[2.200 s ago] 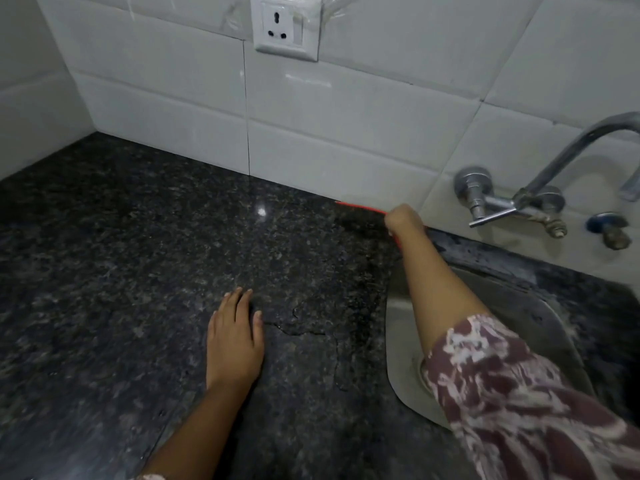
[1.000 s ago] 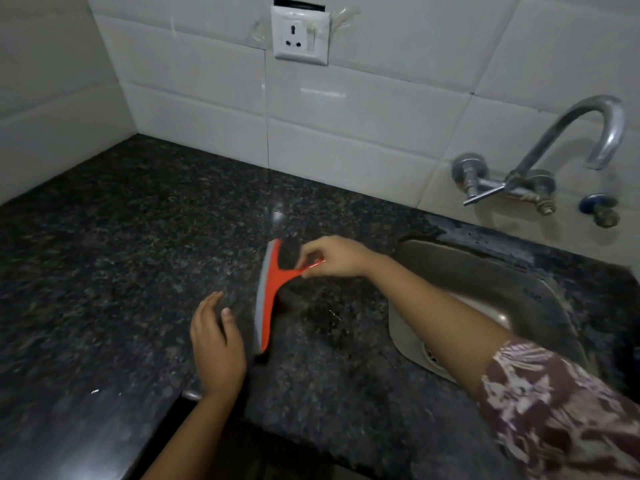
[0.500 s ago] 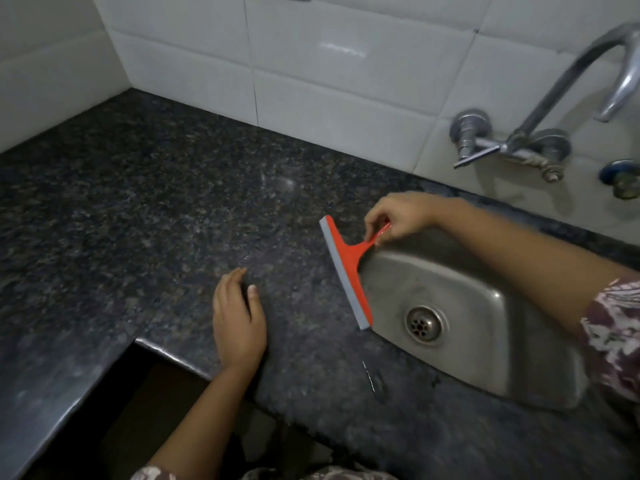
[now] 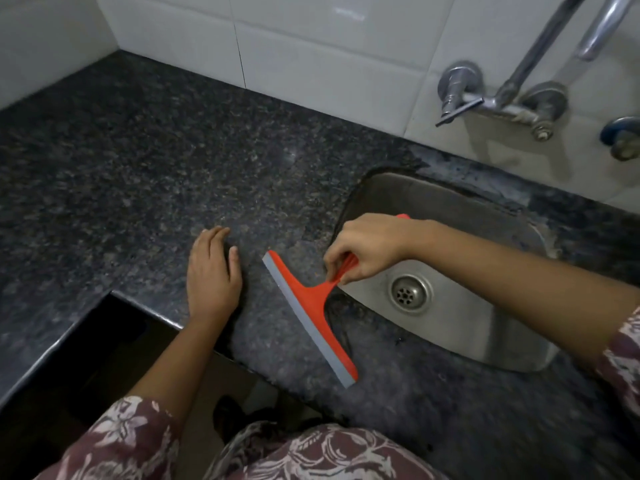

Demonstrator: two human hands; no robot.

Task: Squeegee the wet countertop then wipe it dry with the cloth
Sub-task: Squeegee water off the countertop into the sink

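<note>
- Dark speckled granite countertop (image 4: 138, 168) runs from a white tiled wall (image 4: 311, 64) at the far side to a front edge at the near side, with a steel sink (image 4: 485, 344) sunk into it on the right.
- Right-hand fingers (image 4: 337, 259) and thumb pinch the ribbed orange handle of the squeegee (image 4: 308, 306); the right hand (image 4: 370, 247) hangs over the sink's left rim and hides most of the handle (only its tip shows beyond the wrist).
- From that grip, the squeegee's head lies on the counter just left of the sink. Its grey rubber strip runs diagonally from far left to near right, ending near the front edge.
- Left hand (image 4: 213, 275) rests palm down on the stone, left of the blade and apart from it, fingers straight and close together, thumb slightly out.
- Both forearms end in maroon floral sleeves (image 4: 131, 441).
- A round drain (image 4: 410, 294) sits in the sink floor, just right of the handle.
- A metal tap (image 4: 502, 98) and a blue valve (image 4: 623, 136) are fixed to the tiles beyond the sink.
- At the near left, the counter is cut back around a dark opening (image 4: 86, 358).
</note>
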